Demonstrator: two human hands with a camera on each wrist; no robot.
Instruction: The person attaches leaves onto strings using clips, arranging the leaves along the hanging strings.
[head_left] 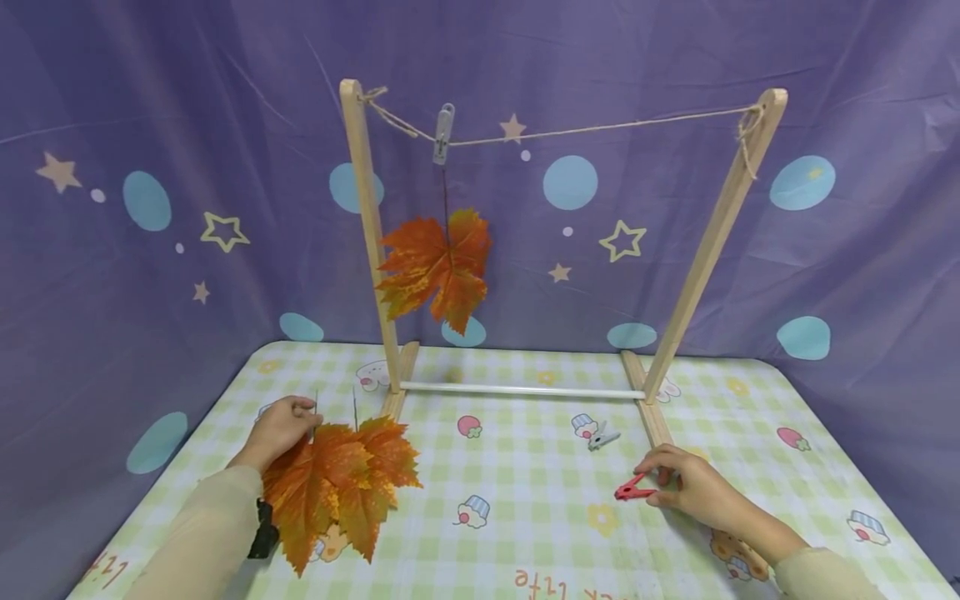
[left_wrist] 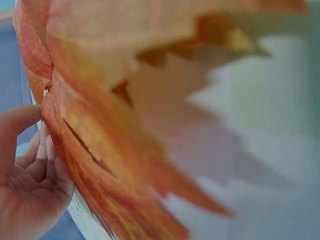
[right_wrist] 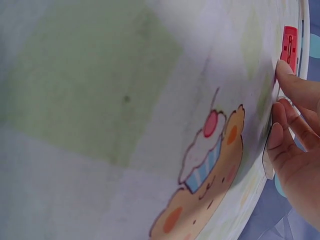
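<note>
My left hand [head_left: 281,429] pinches the thin upright stem of an orange artificial maple leaf [head_left: 307,492] at the left of the table. A second orange leaf [head_left: 392,454], its stem also pointing up, overlaps it on the right. In the left wrist view, the leaf [left_wrist: 100,145] fills much of the picture beside the thumb. My right hand [head_left: 693,483] holds a red clothespin [head_left: 633,489] by its handle ends, between thumb and fingers, low over the right of the table. Its nose points left; in the right wrist view the red clothespin [right_wrist: 289,47] shows past the thumb.
A wooden frame [head_left: 705,258] stands at the back, a twine line [head_left: 600,129] tied between its posts. One grey clothespin [head_left: 443,133] holds a hanging leaf [head_left: 438,267] there. Another grey clothespin [head_left: 602,437] lies on the checked tablecloth [head_left: 525,475]. A white bar [head_left: 517,390] joins the posts low down.
</note>
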